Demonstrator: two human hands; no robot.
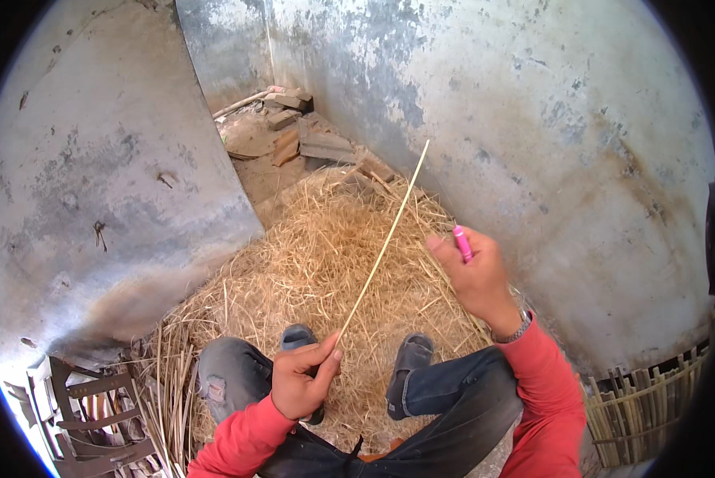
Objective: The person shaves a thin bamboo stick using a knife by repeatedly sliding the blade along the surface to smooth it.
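A long, thin, pale strip point(383, 245), apparently split bamboo, slants up and to the right across the middle. Its lower end is pinched between the thumb and fingers of my left hand point(303, 378), above my left knee. Farther out on the right, my right hand point(480, 279) is closed around a slim pink handle point(462, 244). Whatever the handle belongs to is hidden by the fingers, so its kind does not show. The right thumb points toward the strip, with a gap between them.
Pale shavings point(317, 255) cover the floor around my sandals. Loose bricks point(325, 145) lie in the far corner. Long strips point(166, 390) and a dark wooden chair-like frame point(94, 418) are at left. A slatted bamboo basket point(648, 410) stands at right beside the wall point(548, 159).
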